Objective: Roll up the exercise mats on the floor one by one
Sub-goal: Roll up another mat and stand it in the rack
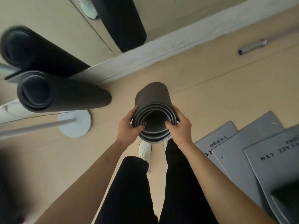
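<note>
A dark grey rolled mat (152, 97) stands upright on the floor in front of my feet, seen from its top end with its spiral layers showing. My left hand (129, 126) grips the top rim on the left, thumb hooked inside. My right hand (178, 125) grips the rim on the right, thumb inside as well. A second rolled mat (68, 92) stands upright to the left by the mirror. Several grey flat mats (234, 152) lie overlapped on the floor at the right.
A wall mirror (53, 21) with a white baseboard (145, 57) runs across the back; it reflects rolled mats. A pole on a round white base (77, 125) stands left of my feet. A small grey cylinder (252, 46) lies on the beige floor at far right.
</note>
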Tool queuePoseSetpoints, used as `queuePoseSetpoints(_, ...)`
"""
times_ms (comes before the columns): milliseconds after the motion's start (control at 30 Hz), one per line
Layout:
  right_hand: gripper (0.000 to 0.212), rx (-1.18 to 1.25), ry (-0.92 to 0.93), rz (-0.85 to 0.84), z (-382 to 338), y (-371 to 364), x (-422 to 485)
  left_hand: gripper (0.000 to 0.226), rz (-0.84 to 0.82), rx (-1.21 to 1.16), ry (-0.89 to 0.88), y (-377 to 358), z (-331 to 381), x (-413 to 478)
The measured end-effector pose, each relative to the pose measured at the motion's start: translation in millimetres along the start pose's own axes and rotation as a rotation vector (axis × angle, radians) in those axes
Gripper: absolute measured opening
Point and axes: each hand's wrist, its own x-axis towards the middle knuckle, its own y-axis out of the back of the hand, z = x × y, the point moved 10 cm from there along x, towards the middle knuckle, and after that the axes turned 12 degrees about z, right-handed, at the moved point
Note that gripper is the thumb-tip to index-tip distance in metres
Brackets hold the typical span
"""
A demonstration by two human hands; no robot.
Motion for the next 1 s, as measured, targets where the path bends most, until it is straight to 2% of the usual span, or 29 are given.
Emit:
queuePoseSetpoints(233, 0.064, -0.011, 0.109, -0.123, -106.6, -65.3, 82.9, 0.073, 0.217, -0.148, 0.033, 70.1, 39.3, 71.4)
queuePoseSetpoints(533, 0.05, 0.051, 0.059, -0.092, -167.0, -185.1, 75.8, 0.072, 0.295, -0.035, 0.027, 192.1, 21.4, 153.3)
queuePoseSetpoints(633, 0.048, 0.049, 0.027, -0.087, -178.4, -215.3, 74.0, 0.071, 0.305, 0.05, -0.045, 220.4, 26.7, 170.6)
queuePoseSetpoints(833, 0.046, 0.089, -0.089, -0.047, -177.6, -252.2, 63.2, 0.072, 0.204, 0.307, -0.174, 244.1, 43.7, 206.4)
queuePoseSetpoints(933, 0.045, 0.069, -0.188, -0.111, -174.4, -264.8, 59.4, 0.07, 0.228, 0.483, -0.262, 252.9, 54.6, 216.3)
queuePoseSetpoints(1000, 0.045, 0.017, -0.215, -0.122, -173.9, -263.3, 62.5, 0.07, 0.207, 0.518, -0.314, 250.0, 58.5, 217.0)
